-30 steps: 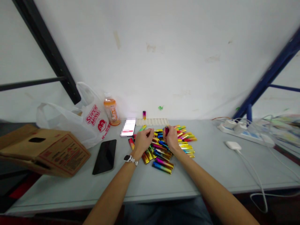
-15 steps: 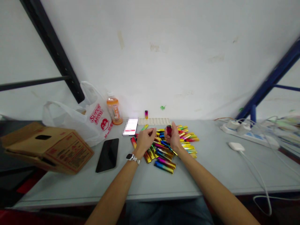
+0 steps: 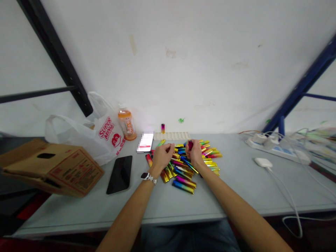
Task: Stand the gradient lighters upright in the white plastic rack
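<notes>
Shiny multicoloured tubes [image 3: 183,186] lie in a loose pile on the grey table. My right hand [image 3: 194,152] is closed round one dark red and purple tube [image 3: 190,144] above the right part of the pile. At the pile's left side my left hand [image 3: 163,156] has its fingers curled together; whatever they hold, if anything, is too small to make out. Behind the pile lies a cream tray with rows of holes [image 3: 178,136], and one purple and yellow tube [image 3: 163,128] stands upright at its left part.
To the left are a lit phone [image 3: 145,142], a dark phone [image 3: 120,174], an orange bottle [image 3: 127,123], a white plastic bag [image 3: 98,136] and a cardboard box [image 3: 76,171]. A power strip [image 3: 278,151] and a white charger [image 3: 263,162] with cables lie on the right.
My right hand has turned, its raised thumb has come down over the tube, and less of the tube shows. My left hand looks nearly unchanged.
</notes>
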The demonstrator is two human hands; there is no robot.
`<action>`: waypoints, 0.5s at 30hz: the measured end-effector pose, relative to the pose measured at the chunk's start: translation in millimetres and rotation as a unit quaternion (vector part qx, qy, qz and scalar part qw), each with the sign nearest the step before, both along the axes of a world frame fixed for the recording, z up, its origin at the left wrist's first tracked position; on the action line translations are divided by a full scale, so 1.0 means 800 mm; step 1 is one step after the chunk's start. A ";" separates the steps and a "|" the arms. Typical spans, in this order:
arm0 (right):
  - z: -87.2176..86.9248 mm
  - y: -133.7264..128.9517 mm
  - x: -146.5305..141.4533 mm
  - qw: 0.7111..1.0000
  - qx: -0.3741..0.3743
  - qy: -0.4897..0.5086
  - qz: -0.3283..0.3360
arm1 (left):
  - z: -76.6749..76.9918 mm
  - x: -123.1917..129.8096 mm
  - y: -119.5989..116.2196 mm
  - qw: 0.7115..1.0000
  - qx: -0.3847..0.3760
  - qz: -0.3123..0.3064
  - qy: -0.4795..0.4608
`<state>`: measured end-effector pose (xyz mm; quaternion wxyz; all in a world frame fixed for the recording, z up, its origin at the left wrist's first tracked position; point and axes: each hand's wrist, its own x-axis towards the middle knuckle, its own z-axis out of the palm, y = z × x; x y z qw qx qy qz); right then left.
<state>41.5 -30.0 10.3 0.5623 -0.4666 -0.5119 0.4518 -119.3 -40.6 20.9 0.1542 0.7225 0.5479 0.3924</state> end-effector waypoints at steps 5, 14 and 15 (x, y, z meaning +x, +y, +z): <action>0.010 -0.001 -0.003 0.989 -0.033 0.138 0.045 | 0.001 -0.001 -0.001 0.998 0.004 0.030 0.051; 0.014 0.018 -0.005 0.994 0.104 -0.015 -0.014 | 0.001 -0.006 -0.001 0.997 -0.004 0.046 0.065; 0.016 0.026 -0.006 0.992 0.119 -0.045 -0.024 | 0.001 -0.006 -0.001 0.997 -0.008 0.041 0.059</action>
